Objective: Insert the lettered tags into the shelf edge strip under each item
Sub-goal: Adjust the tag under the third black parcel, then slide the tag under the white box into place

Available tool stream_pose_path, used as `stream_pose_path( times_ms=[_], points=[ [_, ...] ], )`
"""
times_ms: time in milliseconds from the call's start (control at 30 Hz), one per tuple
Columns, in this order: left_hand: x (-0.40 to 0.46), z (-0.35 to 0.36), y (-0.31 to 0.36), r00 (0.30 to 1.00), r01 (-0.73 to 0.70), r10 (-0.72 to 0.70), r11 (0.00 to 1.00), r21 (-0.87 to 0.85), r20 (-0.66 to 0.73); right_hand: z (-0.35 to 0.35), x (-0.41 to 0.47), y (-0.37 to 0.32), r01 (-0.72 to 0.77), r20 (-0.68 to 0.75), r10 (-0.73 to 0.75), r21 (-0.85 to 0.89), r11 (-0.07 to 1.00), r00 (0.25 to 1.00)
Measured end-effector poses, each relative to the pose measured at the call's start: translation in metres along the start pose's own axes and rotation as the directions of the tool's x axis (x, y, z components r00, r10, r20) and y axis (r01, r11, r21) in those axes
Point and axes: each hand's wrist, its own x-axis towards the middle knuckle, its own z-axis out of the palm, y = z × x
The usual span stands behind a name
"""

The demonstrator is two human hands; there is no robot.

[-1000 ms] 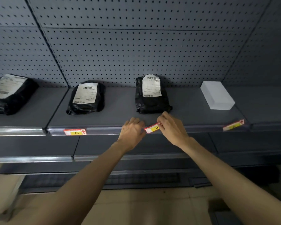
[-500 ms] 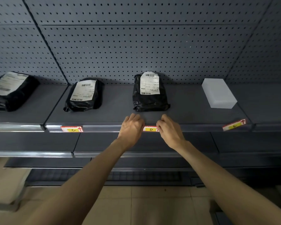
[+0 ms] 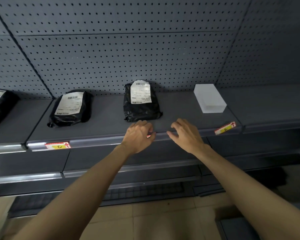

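Observation:
A grey shelf edge strip (image 3: 102,139) runs along the front of the shelf. The C tag (image 3: 57,146) sits in it under the left black parcel (image 3: 71,108). My left hand (image 3: 139,135) is curled over the D tag (image 3: 149,136) below the middle black parcel (image 3: 141,103). Only a red corner of that tag shows by the fingertips. My right hand (image 3: 185,134) hovers at the strip just to the right, fingers spread and empty. The E tag (image 3: 225,128) lies tilted at the shelf edge below the white box (image 3: 209,99).
A third black parcel (image 3: 0,104) lies on the neighbouring shelf at the far left. Pegboard backs the shelves. A lower shelf strip (image 3: 24,177) runs beneath, with tiled floor below it.
My right hand has let go of the D tag and moved right along the strip. The left hand has slid over the tag, which went from tilted to lying in the strip.

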Motion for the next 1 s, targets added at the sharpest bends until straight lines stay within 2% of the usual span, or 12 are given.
stream_pose_path(
  times_ms=[233, 500, 733, 900, 1000],
  points=[
    [0.045, 0.036, 0.084, 1.0, -0.023, 0.022, 1.0, -0.01, -0.015, -0.029, -0.035, 0.101, -0.06, 0.009, 0.061, -0.061, 0.996, 0.998],
    [0.084, 0.101, 0.187, 0.999, 0.037, -0.037, 0.999, -0.039, -0.001, -0.051, -0.061, 0.208, -0.036, 0.048, 0.04, -0.08, 0.996, 0.998],
    [0.107, 0.132, 0.225, 0.998, 0.058, -0.058, 0.998, 0.024, 0.011, -0.052, -0.063, 0.238, 0.012, 0.052, -0.012, -0.008, 1.0, 0.999],
    [0.112, 0.142, 0.229, 0.994, 0.104, -0.102, 0.99, 0.09, -0.035, -0.047, -0.059, 0.242, 0.012, 0.045, -0.012, -0.004, 1.0, 0.999],
    [0.112, 0.143, 0.229, 0.998, 0.05, -0.046, 0.991, 0.128, -0.037, -0.045, -0.062, 0.246, 0.014, 0.057, -0.013, -0.016, 1.0, 0.998]
  ],
)
